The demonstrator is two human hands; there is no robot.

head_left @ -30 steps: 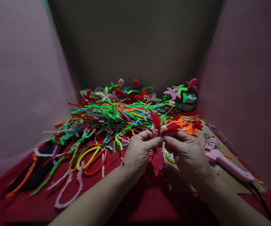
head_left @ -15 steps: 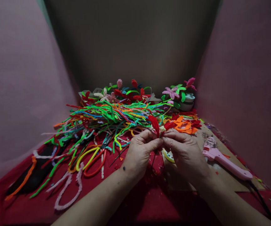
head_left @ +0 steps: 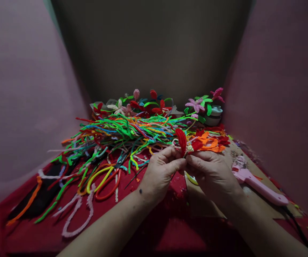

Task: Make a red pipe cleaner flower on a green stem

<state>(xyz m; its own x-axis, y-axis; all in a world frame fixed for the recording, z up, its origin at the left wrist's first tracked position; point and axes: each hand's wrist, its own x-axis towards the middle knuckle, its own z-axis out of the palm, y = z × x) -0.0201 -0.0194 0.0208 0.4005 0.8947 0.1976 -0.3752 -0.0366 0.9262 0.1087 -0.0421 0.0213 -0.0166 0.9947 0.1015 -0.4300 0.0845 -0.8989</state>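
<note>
Between my hands is a pipe-cleaner flower (head_left: pixel 181 141) with fuzzy red petals and a pale cream centre. My left hand (head_left: pixel 162 170) pinches its base between thumb and forefinger. From the other side my right hand (head_left: pixel 212 175) also closes its fingertips on the base, the two thumbs nearly meeting. The fingers hide most of the stem. Just behind the flower lies a heap of coloured pipe cleaners (head_left: pixel 132 128). Orange petal loops (head_left: pixel 210 142) rest beyond my right hand, and a yellow ring-shaped item (head_left: pixel 191 179) shows partly under it.
Scissors (head_left: pixel 108 182) with yellow and red handles lie left of my hands on the red cloth (head_left: pixel 132 228). To the right, a pink glue gun (head_left: pixel 258 184) rests on a brown board (head_left: pixel 207 207), its cord trailing forward. Finished flowers (head_left: pixel 159 107) line the back.
The red flower has turned and shifted slightly right, its upright petal now standing higher. My fingertips have moved a little with it; both hands keep their pinch.
</note>
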